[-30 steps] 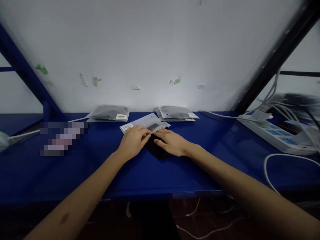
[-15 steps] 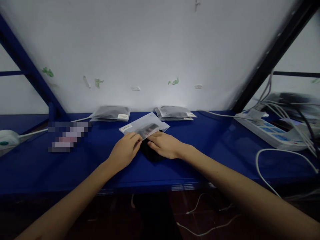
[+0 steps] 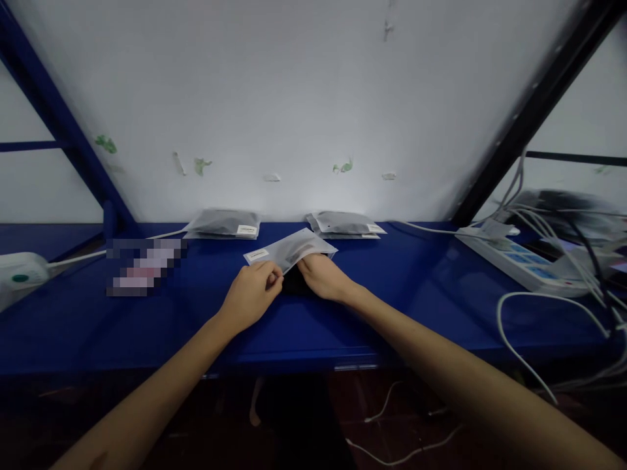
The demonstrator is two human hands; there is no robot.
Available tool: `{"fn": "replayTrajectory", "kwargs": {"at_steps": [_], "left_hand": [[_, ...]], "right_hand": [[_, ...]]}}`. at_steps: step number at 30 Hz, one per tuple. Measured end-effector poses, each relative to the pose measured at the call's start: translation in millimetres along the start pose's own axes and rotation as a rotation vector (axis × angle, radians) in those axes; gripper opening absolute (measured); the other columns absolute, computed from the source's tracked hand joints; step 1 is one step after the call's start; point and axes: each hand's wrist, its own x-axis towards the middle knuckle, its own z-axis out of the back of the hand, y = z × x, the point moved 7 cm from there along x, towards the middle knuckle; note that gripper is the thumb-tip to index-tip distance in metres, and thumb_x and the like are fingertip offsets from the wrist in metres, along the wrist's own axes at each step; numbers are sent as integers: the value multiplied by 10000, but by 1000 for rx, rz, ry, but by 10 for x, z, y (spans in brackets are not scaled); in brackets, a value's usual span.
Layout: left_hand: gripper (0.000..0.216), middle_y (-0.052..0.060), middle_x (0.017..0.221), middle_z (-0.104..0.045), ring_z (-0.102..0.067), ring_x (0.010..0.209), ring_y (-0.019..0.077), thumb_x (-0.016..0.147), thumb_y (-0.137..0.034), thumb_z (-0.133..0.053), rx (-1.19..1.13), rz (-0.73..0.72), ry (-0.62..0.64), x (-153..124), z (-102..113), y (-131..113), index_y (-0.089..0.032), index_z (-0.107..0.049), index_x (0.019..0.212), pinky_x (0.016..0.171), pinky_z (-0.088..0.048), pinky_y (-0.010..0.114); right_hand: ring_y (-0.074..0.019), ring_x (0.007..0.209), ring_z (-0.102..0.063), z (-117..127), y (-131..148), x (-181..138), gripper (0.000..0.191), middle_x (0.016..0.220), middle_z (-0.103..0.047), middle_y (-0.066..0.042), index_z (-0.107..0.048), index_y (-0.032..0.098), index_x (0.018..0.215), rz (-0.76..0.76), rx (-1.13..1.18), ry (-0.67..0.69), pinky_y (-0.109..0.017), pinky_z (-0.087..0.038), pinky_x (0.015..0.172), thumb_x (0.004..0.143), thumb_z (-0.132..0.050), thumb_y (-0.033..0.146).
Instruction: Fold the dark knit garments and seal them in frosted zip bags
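A frosted plastic zip bag (image 3: 279, 250) with a small white label lies tilted on the blue table, its near edge lifted. My left hand (image 3: 252, 294) is closed in a pinch on that near edge. My right hand (image 3: 326, 277) reaches under the raised upper layer at the bag's mouth, its fingers curled and the tips hidden by the plastic. Between my hands a soft-looking black item (image 3: 296, 284) shows, partly inside the bag and against my right fingers. Its exact kind cannot be made out.
Filled frosted bags (image 3: 225, 223) lie at the back left, and stacked ones (image 3: 345, 224) at the back right. A pixelated flat object (image 3: 144, 267) is on the left. A white power strip (image 3: 524, 264) and loose cables (image 3: 499, 307) occupy the right side.
My right hand has moved from lying on top of the black item to curled under the bag's edge. Less of the black item shows now. The camera view has shifted slightly.
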Motion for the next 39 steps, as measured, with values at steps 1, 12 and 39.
{"fn": "replayTrajectory", "kwargs": {"at_steps": [1,12,39], "left_hand": [[71,-3,760,-643,-608,706,165,860,-151,-578,-42,13,-8,5,2,18,-199,-619,828,692,-445,296],[79,-12,730,-624,-593,688,156,854,-173,-571,-88,2,17,19,-56,17,-204,-640,876,665,-453,279],[560,109,1267,-506,-505,1198,316,826,-466,-670,30,196,100,21,-59,155,-205,-550,1307,1012,-440,501]], "right_hand": [[-216,964,-669,59,14,-70,341,1025,-730,-137,-688,133,968,-2,26,-9,-353,-502,893,990,-351,177],[-262,1233,-586,4,190,-352,341,1309,-645,-142,-622,133,1259,207,-122,126,-409,-495,1019,966,-451,162],[-300,1182,-551,343,-462,-312,513,1281,-573,-138,-589,193,1282,74,-4,-39,-476,-440,1033,819,-654,403]]}}
